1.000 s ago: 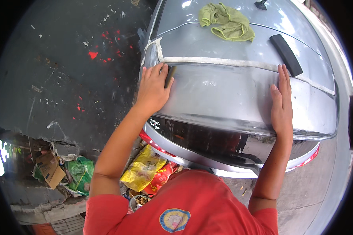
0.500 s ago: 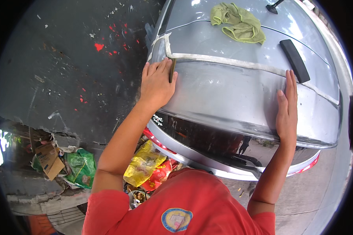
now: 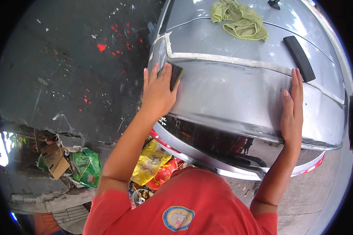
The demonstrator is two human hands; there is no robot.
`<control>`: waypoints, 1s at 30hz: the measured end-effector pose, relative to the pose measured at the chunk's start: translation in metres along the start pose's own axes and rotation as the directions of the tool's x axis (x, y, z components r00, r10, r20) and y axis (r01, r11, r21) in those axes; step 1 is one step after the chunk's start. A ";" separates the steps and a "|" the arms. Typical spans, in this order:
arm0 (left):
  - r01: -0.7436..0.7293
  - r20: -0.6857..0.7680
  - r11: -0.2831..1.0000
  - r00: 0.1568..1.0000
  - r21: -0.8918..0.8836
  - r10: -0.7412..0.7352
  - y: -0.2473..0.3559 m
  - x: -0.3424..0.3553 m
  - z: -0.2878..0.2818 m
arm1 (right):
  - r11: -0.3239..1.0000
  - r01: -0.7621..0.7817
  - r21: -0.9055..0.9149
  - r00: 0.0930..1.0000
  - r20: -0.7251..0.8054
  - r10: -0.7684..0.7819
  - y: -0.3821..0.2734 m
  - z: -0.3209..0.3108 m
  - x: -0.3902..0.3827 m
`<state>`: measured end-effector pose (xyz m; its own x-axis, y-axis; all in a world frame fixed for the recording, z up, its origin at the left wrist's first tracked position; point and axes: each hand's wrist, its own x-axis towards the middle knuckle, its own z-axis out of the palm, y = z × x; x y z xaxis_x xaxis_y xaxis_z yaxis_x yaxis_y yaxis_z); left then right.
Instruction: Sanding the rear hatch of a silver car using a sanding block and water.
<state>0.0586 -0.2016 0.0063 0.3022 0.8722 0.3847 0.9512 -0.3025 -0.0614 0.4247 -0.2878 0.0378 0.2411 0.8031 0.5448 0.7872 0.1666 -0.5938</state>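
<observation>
My left hand (image 3: pixel 159 94) is at the left corner of a silver car's rear roof panel (image 3: pixel 231 88), fingers stretched forward. Between its thumb and fingers is a dark, thin piece of sandpaper (image 3: pixel 177 76) with a tan edge. Its underside contact is hidden. My right hand (image 3: pixel 293 109) lies flat along the panel's right side, fingers straight and holding nothing. Just beyond those fingertips a long black sanding block (image 3: pixel 300 58) rests on the roof. Whitish masking tape (image 3: pixel 223 58) runs along the panel's front border, and the panel looks dull and scuffed.
A green cloth (image 3: pixel 243 21) lies crumpled on the roof, near a black antenna base (image 3: pixel 274 4). Below the panel is the dark rear window (image 3: pixel 208 135). A dark, paint-spotted wall (image 3: pixel 66 70) stands close on the left. Yellow plastic bags (image 3: pixel 150 160) and other litter lie below.
My left hand has shifted slightly back toward me and turned the sandpaper, so its dark face now shows. The right hand stays flat on the panel. The whole view has shifted a little.
</observation>
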 end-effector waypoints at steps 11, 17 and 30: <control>-0.002 0.049 0.994 0.999 -0.111 0.007 -0.003 -0.014 -0.004 | 0.999 0.010 -0.033 1.000 0.017 -0.009 0.002 0.001 -0.001; -0.027 -0.021 0.993 0.999 -0.116 0.025 -0.015 0.014 0.001 | 0.998 0.035 -0.055 0.999 0.031 -0.033 -0.005 0.002 -0.001; 0.013 0.015 0.984 1.000 -0.179 -0.010 0.002 -0.006 0.004 | 0.990 0.047 -0.132 0.998 0.043 -0.042 -0.001 0.004 0.000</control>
<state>0.0587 -0.2057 0.0006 0.2933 0.8809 0.3716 0.9283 -0.3553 0.1096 0.4218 -0.2852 0.0355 0.1834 0.8194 0.5430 0.8657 0.1271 -0.4842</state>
